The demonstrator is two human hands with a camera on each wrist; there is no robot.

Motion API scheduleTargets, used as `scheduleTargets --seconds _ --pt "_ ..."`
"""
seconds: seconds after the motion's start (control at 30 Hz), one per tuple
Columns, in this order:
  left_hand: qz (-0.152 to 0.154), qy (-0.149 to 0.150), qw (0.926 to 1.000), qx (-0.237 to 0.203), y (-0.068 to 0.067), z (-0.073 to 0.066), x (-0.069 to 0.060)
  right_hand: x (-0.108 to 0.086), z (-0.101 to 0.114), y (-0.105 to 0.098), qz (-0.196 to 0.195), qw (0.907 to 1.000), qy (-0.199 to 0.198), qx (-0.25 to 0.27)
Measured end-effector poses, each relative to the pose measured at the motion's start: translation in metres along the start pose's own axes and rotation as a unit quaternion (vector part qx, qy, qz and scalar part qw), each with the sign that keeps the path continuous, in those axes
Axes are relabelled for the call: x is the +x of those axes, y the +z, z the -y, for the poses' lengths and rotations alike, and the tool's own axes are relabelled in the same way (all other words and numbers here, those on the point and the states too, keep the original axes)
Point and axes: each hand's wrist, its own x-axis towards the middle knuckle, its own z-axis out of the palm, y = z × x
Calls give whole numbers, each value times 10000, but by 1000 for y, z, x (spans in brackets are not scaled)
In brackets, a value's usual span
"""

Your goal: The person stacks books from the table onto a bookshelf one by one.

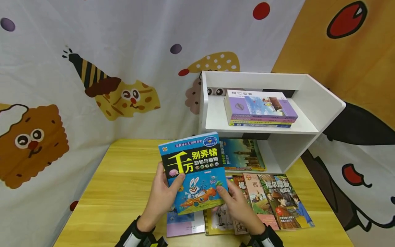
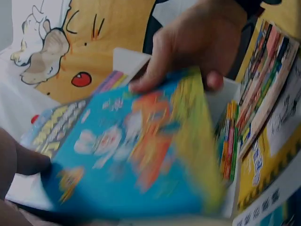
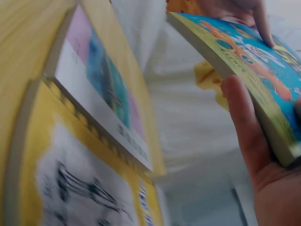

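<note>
Both hands hold a blue children's book (image 1: pixel 200 185) up above the table, its cover with a rabbit in an orange car facing me. The left hand (image 1: pixel 163 192) grips its left edge, thumb on the cover. At the lower right edge, the right hand (image 1: pixel 237 206) pinches it with the thumb in front. In the right wrist view, the book's thick page edge (image 3: pixel 225 66) shows by the right hand (image 3: pixel 263 155). Below lie a pale purple and white book (image 1: pixel 186 224) and a yellow book (image 1: pixel 220 223), both partly hidden by the held book and the right hand.
A white two-level shelf (image 1: pixel 262 131) stands at the back right. Its upper level bears a stack of purple-topped books (image 1: pixel 262 106), its lower level a green-blue book pile (image 1: pixel 243 152). More books (image 1: pixel 285 202) lie in front on the wooden table (image 1: pixel 123 192). A cartoon-print curtain (image 1: pixel 148 34) hangs behind.
</note>
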Motion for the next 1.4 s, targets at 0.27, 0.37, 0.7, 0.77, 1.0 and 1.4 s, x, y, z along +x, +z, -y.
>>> scheduleTargets --seconds 0.27,0.37,0.7,0.77,1.0,1.4 --pt "817 844 9930 125 -50 -12 41 -3 14 -40 -29 9955 -328 -889" --pt "1093 1231 9830 817 -61 -22 54 -4 19 -52 218 9937 -337 -1043" --pt "2797 753 9455 1490 -48 -18 55 -4 24 -71 1109 9925 -147 -486" --pt "2751 786 9479 1402 -46 -14 52 -5 23 -73 1091 9930 -19 -459" --pt "2274 1069 9617 1096 -38 -7 42 -8 19 -72 -155 9974 109 -693" --pt "581 1468 9873 164 -3 -20 18 -26 30 -38 -1411 9864 -837 -4"
